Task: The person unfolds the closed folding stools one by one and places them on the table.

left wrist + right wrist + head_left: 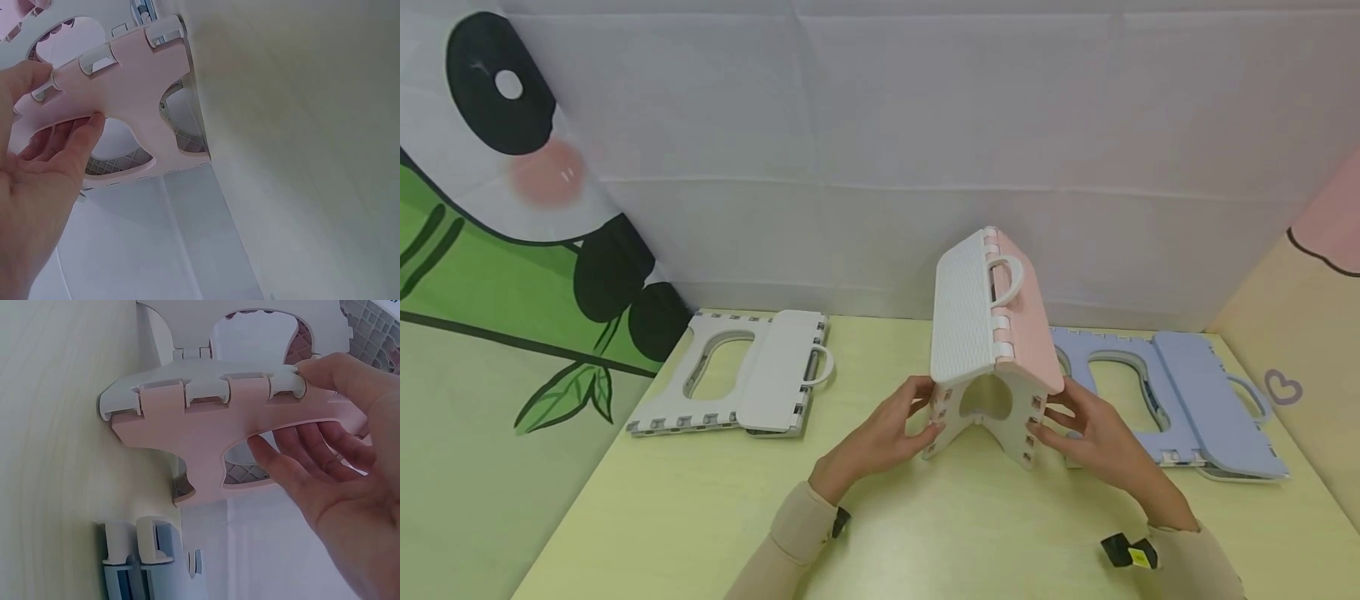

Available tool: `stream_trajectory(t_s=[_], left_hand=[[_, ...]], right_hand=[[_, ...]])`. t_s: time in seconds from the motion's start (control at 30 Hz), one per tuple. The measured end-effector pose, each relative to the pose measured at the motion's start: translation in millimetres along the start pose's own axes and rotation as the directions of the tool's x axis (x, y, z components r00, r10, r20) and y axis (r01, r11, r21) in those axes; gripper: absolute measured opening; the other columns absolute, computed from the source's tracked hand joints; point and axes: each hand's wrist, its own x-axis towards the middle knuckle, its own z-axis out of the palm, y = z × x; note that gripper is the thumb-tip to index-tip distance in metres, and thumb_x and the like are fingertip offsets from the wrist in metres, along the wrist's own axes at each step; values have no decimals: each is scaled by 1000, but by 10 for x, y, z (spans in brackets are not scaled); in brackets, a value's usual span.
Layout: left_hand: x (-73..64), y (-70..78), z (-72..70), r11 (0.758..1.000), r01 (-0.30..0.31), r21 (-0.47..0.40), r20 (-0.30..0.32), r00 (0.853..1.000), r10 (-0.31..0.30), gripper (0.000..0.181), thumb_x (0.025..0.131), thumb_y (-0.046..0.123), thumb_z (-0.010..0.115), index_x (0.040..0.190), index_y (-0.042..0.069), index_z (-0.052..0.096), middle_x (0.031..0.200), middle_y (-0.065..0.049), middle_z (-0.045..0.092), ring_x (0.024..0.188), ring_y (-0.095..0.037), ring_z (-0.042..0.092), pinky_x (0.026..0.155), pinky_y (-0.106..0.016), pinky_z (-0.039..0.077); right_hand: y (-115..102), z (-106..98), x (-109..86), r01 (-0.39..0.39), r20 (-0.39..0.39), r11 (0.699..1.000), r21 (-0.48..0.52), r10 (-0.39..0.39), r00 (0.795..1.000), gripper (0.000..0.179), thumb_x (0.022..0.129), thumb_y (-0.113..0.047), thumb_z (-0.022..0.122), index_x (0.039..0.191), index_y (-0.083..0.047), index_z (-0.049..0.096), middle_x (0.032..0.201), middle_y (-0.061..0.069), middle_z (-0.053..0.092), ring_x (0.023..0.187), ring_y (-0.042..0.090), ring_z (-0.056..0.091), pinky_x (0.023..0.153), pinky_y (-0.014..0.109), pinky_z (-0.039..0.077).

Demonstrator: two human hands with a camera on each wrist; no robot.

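Left hand [880,433] of mine pinches one side of the half-folded pink-and-white stool [970,329], between the white stool [782,362] and the blue stool [1217,404]; my right hand [1097,433] pinches its other side, probably keeping the spread even. That hand partly covers the blue one.

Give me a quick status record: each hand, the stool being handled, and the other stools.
left hand: grips one side of the pink-and-white stool
left hand: at the stool's left side
right hand: grips the stool's right side
pink-and-white stool: partly unfolded, top halves sloping like a roof, handle at the ridge
white stool: folded flat on the table, left of the hands
blue stool: folded flat on the table, to the right, partly hidden
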Motion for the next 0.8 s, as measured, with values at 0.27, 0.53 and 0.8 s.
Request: stream_trajectory(t_s=[0.27,0.53,0.8], left_hand=[[4,4,-2,1000,7,-28,-1,1000,-7,53,98,0,66,142,-1,36,141,-18,50,133,-32,51,112,-47,43],[-1,-1,-9,999,17,-30,8,1000,-16,53,99,0,66,143,-1,35,142,-18,50,135,-30,50,113,-46,42],[-4,7,-18,999,16,-31,15,1000,-16,53,99,1,65,143,0,35,142,-17,50,135,-30,50,114,-43,42]], right_hand=[[-37,-19,-11,-35,12,999,-9,35,999,65,94,-6,75,151,-5,43,130,10,56,119,2,58,99,26,52],[-8,-30,-19,-27,15,1000,11,27,1000,68,94,-4,75,153,-5,42,131,12,55,118,-1,57,99,27,52],[-2,-58,-31,-27,19,1000,6,27,999,72,95,-5,74,157,-9,38,135,12,54,120,1,57,98,27,52]])
